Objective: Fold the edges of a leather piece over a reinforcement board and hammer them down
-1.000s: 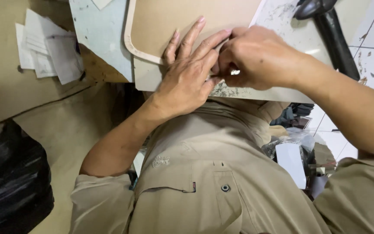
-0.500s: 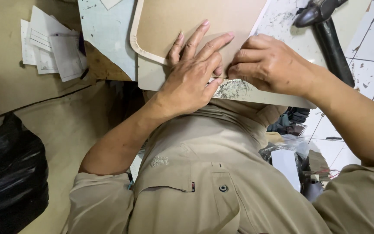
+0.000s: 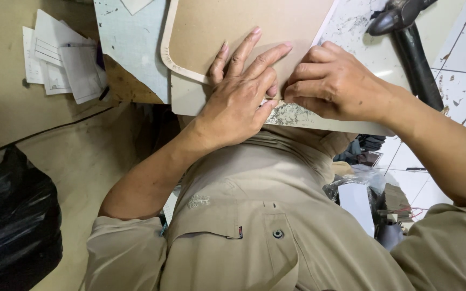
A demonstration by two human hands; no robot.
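Observation:
A tan cardboard-like sheet point(image 3: 227, 27) with a pale rounded border lies on a worn white board point(image 3: 190, 97) at the table's near edge. My left hand point(image 3: 241, 97) lies flat on the sheet's lower edge, fingers spread and pointing away from me. My right hand point(image 3: 333, 83) is curled tight right beside it, fingertips pinched at the sheet's edge; whatever it grips is hidden under the fingers. The two hands touch at the thumbs.
A pale blue cutting mat point(image 3: 130, 43) lies to the left, with loose papers point(image 3: 60, 59) beyond it. A black tool handle point(image 3: 411, 48) slants at the upper right. A black plastic bag point(image 3: 12, 226) sits lower left; clutter shows on the tiled floor at right point(image 3: 362, 183).
My right hand has slid a little to the right along the sheet's edge. My left hand has stayed pressed flat in the same spot.

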